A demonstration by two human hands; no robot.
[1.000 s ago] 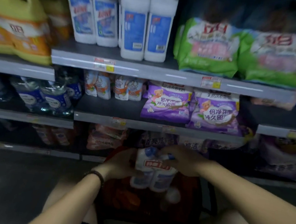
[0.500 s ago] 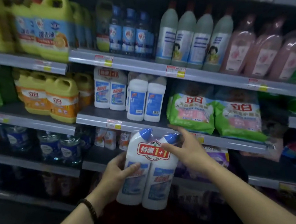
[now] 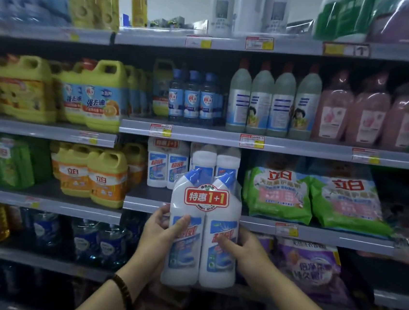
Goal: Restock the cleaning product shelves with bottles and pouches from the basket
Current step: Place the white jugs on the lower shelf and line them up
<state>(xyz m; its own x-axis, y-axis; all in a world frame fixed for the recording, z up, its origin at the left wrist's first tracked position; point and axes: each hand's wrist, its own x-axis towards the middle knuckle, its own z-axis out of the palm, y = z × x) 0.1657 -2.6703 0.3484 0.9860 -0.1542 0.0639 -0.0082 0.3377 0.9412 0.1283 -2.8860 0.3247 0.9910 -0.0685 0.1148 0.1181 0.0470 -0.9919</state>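
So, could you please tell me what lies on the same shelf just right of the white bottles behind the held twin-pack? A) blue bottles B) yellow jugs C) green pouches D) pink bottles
C: the green pouches lie right beside the white bottles on that shelf, behind the twin-pack that the left hand and right hand grip.

Sticker (image 3: pixel 206 198) on twin-pack (image 3: pixel 216 274) reads "特惠1+1"; green pouches (image 3: pixel 280 195) "立白".
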